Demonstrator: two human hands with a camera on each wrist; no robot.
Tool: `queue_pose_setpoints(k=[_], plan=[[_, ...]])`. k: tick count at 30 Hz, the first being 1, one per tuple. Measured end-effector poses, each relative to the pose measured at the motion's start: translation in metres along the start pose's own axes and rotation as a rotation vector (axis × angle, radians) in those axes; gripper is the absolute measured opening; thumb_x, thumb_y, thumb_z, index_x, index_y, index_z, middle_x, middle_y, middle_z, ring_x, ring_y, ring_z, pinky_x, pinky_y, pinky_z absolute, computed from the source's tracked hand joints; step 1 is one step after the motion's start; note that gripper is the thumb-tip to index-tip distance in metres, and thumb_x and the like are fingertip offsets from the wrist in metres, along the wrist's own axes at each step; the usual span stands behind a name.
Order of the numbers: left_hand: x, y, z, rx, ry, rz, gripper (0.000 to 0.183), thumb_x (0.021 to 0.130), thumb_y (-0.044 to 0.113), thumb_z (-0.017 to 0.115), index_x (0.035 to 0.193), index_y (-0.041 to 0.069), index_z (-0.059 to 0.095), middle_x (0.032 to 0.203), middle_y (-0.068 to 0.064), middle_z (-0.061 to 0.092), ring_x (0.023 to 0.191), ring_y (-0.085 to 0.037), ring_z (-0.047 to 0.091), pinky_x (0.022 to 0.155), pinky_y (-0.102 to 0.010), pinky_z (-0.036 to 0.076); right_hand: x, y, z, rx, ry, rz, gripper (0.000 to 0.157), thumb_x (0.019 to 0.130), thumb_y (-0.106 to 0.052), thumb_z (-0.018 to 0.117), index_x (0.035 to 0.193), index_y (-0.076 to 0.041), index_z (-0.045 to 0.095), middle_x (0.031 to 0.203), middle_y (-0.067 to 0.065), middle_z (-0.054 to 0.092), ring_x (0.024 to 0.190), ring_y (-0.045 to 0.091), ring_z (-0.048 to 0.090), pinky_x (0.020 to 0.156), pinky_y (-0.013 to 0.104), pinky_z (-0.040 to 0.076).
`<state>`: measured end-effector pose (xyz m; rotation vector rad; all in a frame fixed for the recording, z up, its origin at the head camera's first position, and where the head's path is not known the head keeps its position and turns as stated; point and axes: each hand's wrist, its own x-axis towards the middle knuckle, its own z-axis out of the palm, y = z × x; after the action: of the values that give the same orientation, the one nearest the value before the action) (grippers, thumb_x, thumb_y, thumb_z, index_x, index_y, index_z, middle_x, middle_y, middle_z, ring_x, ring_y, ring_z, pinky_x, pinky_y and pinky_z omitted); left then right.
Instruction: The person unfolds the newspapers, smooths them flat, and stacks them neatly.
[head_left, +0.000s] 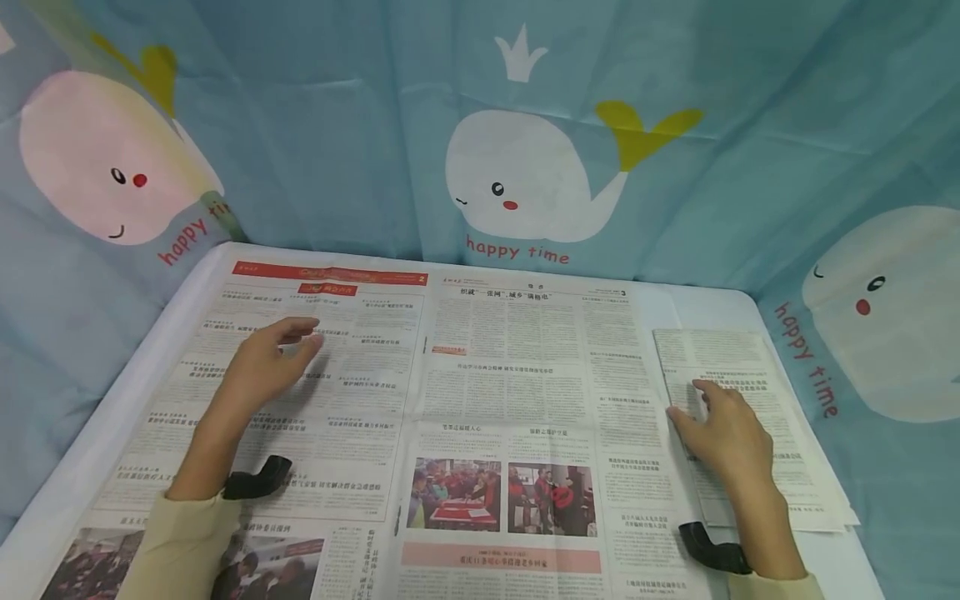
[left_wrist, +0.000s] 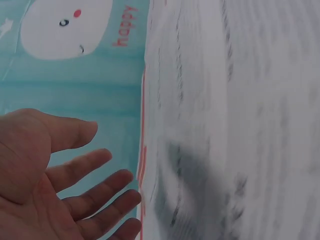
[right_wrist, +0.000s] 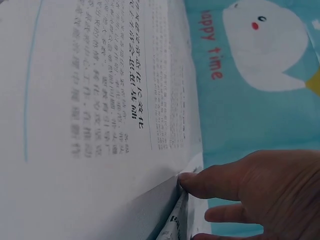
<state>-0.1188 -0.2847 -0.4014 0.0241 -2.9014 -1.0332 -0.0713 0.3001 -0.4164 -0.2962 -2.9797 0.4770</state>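
A large newspaper (head_left: 517, 400) lies spread flat over the white-covered table. My left hand (head_left: 266, 367) hovers above its left page, fingers loosely bent and apart from the thumb, holding nothing; in the left wrist view the palm and spread fingers (left_wrist: 102, 187) show beside the sheet. Toward the right edge of the table lies a folded newspaper (head_left: 787, 458), partly beside the spread one. My right hand (head_left: 727, 429) is over its left side, thumb and fingers spread. From the right wrist, the thumb tip sits right at the folded newspaper's edge (right_wrist: 165, 200).
Blue curtain fabric (head_left: 337, 158) with printed whales hangs behind and at both sides of the table. A strip of white tablecloth (head_left: 705, 308) shows at the back right. Black curved mounts (head_left: 258, 479) are worn at both wrists.
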Motion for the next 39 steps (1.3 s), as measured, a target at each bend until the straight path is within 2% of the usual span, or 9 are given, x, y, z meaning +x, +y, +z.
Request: queue_pose_setpoints(k=[5, 11, 15, 17, 20, 26, 31, 34, 39], plan=[[0.004, 0.011, 0.012, 0.011, -0.065, 0.003, 0.054, 0.108, 0.037, 0.06, 0.149, 0.002, 0.057, 0.152, -0.029, 0.057, 0.141, -0.053, 0.052, 0.111, -0.072, 0.041, 0.001, -0.001, 0.002, -0.037, -0.01, 0.018, 0.064, 0.092, -0.028, 0.078, 0.141, 0.007, 0.058, 0.136, 0.042, 0.058, 0.111, 0.062, 0.063, 0.07, 0.065, 0.054], [0.009, 0.019, 0.015, 0.009, -0.068, 0.022, 0.051, 0.107, 0.033, 0.062, 0.149, 0.004, 0.058, 0.153, -0.027, 0.057, 0.142, -0.051, 0.052, 0.112, -0.071, 0.041, 0.002, -0.002, 0.004, -0.058, 0.013, 0.006, 0.059, 0.091, -0.024, 0.075, 0.137, 0.011, 0.061, 0.129, 0.042, 0.062, 0.104, 0.06, 0.066, 0.069, 0.064, 0.055], [0.014, 0.021, 0.014, 0.005, -0.081, 0.043, 0.052, 0.108, 0.034, 0.061, 0.15, 0.005, 0.057, 0.153, -0.026, 0.057, 0.141, -0.05, 0.053, 0.112, -0.07, 0.042, 0.002, -0.004, 0.005, -0.03, 0.048, -0.011, 0.05, 0.088, -0.014, 0.07, 0.127, 0.018, 0.065, 0.12, 0.045, 0.065, 0.088, 0.058, 0.07, 0.062, 0.059, 0.056], [0.017, 0.021, 0.013, -0.001, -0.09, 0.05, 0.053, 0.108, 0.035, 0.06, 0.151, 0.005, 0.056, 0.154, -0.026, 0.056, 0.14, -0.05, 0.053, 0.111, -0.07, 0.043, 0.001, -0.006, 0.005, -0.02, 0.071, -0.034, 0.045, 0.085, -0.008, 0.066, 0.12, 0.02, 0.067, 0.113, 0.046, 0.067, 0.074, 0.053, 0.069, 0.055, 0.053, 0.055], [0.021, 0.022, 0.011, -0.011, -0.096, 0.056, 0.054, 0.108, 0.037, 0.06, 0.152, 0.004, 0.056, 0.154, -0.026, 0.056, 0.14, -0.051, 0.053, 0.111, -0.071, 0.043, 0.001, -0.006, 0.002, -0.008, 0.106, -0.068, 0.038, 0.083, -0.001, 0.062, 0.113, 0.021, 0.069, 0.102, 0.044, 0.069, 0.062, 0.043, 0.066, 0.049, 0.046, 0.05], [0.026, 0.028, 0.013, -0.026, -0.114, 0.066, 0.054, 0.108, 0.038, 0.06, 0.151, 0.005, 0.056, 0.153, -0.025, 0.057, 0.141, -0.049, 0.053, 0.11, -0.069, 0.045, 0.0, -0.011, -0.004, 0.017, 0.141, -0.052, 0.034, 0.087, -0.004, 0.063, 0.114, 0.015, 0.073, 0.093, 0.033, 0.073, 0.059, 0.033, 0.064, 0.045, 0.037, 0.042], [0.029, 0.034, 0.018, -0.02, -0.142, 0.078, 0.053, 0.109, 0.038, 0.059, 0.151, 0.006, 0.057, 0.153, -0.024, 0.058, 0.141, -0.048, 0.053, 0.112, -0.068, 0.044, -0.004, -0.035, -0.009, 0.153, 0.109, -0.113, 0.034, 0.093, -0.008, 0.066, 0.121, 0.011, 0.072, 0.093, 0.028, 0.074, 0.063, 0.027, 0.068, 0.047, 0.03, 0.043], [0.029, 0.036, 0.018, -0.024, -0.151, 0.085, 0.052, 0.109, 0.036, 0.059, 0.152, 0.007, 0.056, 0.153, -0.024, 0.058, 0.141, -0.049, 0.053, 0.113, -0.068, 0.044, -0.006, -0.053, -0.009, 0.209, 0.058, -0.171, 0.034, 0.096, -0.01, 0.068, 0.124, 0.009, 0.071, 0.092, 0.024, 0.075, 0.068, 0.024, 0.07, 0.049, 0.028, 0.045], [0.029, 0.04, 0.023, -0.067, -0.182, 0.097, 0.053, 0.109, 0.04, 0.058, 0.152, 0.008, 0.056, 0.154, -0.021, 0.058, 0.142, -0.047, 0.053, 0.114, -0.067, 0.043, -0.005, -0.085, -0.002, 0.297, -0.041, -0.232, 0.036, 0.097, -0.011, 0.069, 0.129, 0.006, 0.07, 0.09, 0.015, 0.073, 0.067, 0.014, 0.065, 0.051, 0.025, 0.046]])
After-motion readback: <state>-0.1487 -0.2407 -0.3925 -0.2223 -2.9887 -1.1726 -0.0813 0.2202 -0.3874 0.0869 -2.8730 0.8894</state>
